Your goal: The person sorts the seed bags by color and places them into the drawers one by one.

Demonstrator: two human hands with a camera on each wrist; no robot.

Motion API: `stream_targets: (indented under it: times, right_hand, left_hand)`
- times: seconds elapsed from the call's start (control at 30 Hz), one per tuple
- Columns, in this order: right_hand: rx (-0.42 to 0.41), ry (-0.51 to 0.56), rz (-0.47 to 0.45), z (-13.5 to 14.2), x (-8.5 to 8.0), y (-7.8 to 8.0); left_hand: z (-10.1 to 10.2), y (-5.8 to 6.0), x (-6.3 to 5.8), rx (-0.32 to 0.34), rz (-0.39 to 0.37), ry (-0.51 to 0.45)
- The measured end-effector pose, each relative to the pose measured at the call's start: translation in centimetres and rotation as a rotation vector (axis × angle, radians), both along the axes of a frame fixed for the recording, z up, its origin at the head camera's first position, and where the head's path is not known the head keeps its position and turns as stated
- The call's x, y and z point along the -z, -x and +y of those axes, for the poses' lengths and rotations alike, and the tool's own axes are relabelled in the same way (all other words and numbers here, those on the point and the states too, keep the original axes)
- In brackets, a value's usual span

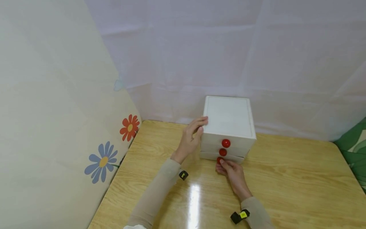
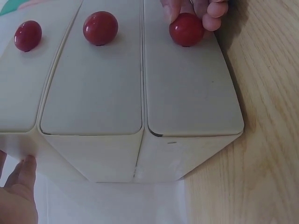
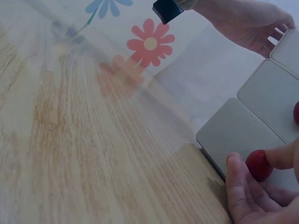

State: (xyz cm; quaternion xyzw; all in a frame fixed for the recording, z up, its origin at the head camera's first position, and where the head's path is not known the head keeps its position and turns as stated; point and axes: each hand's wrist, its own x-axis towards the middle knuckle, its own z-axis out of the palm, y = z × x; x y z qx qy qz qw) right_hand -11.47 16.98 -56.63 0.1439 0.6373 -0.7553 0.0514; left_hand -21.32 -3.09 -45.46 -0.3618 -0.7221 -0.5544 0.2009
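Observation:
A small white drawer unit (image 1: 230,117) with three stacked drawers stands on the table, each front bearing a round red knob. My left hand (image 1: 190,137) rests against the unit's left side, its fingertips at the top edge. In the left wrist view, the thumb and part of that hand (image 2: 21,191) show beside the top drawer. With thumb and fingers, my right hand (image 1: 233,176) pinches the lowest knob (image 3: 259,164). The middle knob (image 2: 100,28) and top knob (image 1: 226,143) are untouched. In the left wrist view the three drawer fronts look nearly level with each other.
The wood-grain table (image 1: 288,181) extends on both sides of the unit. Behind it hangs a pale cloth (image 1: 183,57). A white panel with a blue flower (image 1: 103,161) and a red flower (image 1: 130,128) borders the left edge; green patterned cloth (image 1: 353,152) borders the right.

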Motion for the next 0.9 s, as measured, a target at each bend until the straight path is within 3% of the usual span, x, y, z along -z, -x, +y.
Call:
stream_targets:
  times: [0.2, 0.57, 0.9]
  right_hand:
    - [0.024, 0.015, 0.0, -0.13, 0.11, 0.18]
    - [0.05, 0.021, 0.034, -0.4, 0.17, 0.3]
    - [0.03, -0.002, 0.004, -0.25, 0.1, 0.44]
  left_hand:
    - [-0.02, 0.69, 0.84, -0.009, -0.02, 0.023]
    - [-0.38, 0.77, 0.89, 0.018, -0.021, 0.025]
    - [-0.41, 0.89, 0.99, 0.021, -0.017, 0.037]
